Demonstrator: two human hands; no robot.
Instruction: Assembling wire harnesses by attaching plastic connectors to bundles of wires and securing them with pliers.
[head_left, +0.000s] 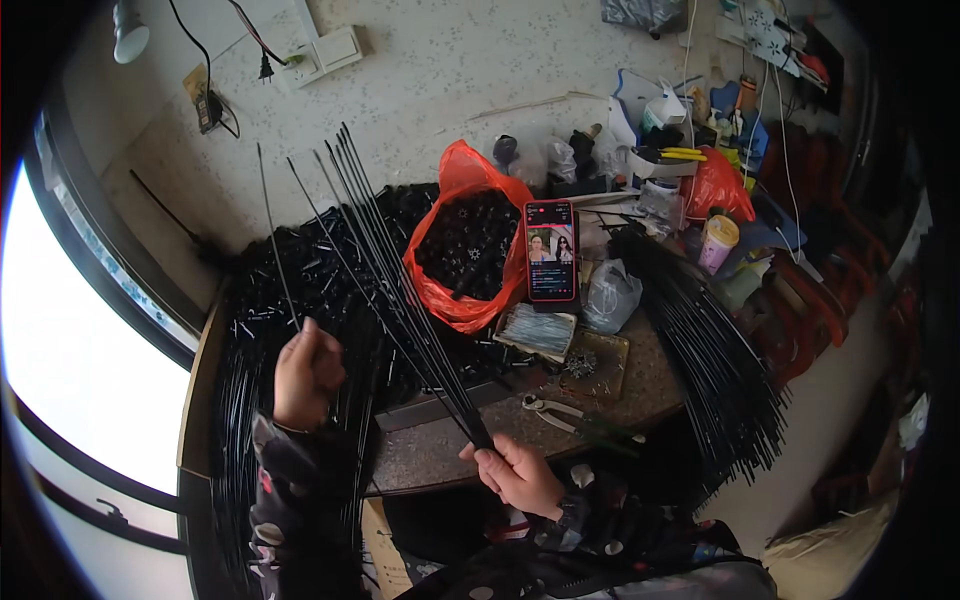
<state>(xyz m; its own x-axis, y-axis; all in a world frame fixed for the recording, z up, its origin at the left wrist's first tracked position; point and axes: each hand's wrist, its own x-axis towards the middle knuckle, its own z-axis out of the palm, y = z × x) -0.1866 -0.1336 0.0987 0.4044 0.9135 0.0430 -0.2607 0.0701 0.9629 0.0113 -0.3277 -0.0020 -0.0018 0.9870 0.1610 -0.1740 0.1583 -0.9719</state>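
Observation:
My right hand [518, 478] is closed around the lower end of a bundle of long thin black rods [400, 290], which fan out up and to the left. My left hand [308, 376] is held up at the left with its fingers curled. A single thin black rod [275, 235] rises from those fingers, nearly upright; the hand is slightly smeared. Behind the bundle, small black plastic parts [310, 265] lie heaped on the table. An open red plastic bag [455, 310] beside the bundle holds more black parts.
A phone [551, 285] stands lit behind a box of thin metal pins [540, 328]. Pincers [555, 412] lie near the table's front edge. At the right, a large bundle of black rods [715, 365] overhangs the edge, near a lidded cup [717, 245]. More rods [245, 450] hang at the left.

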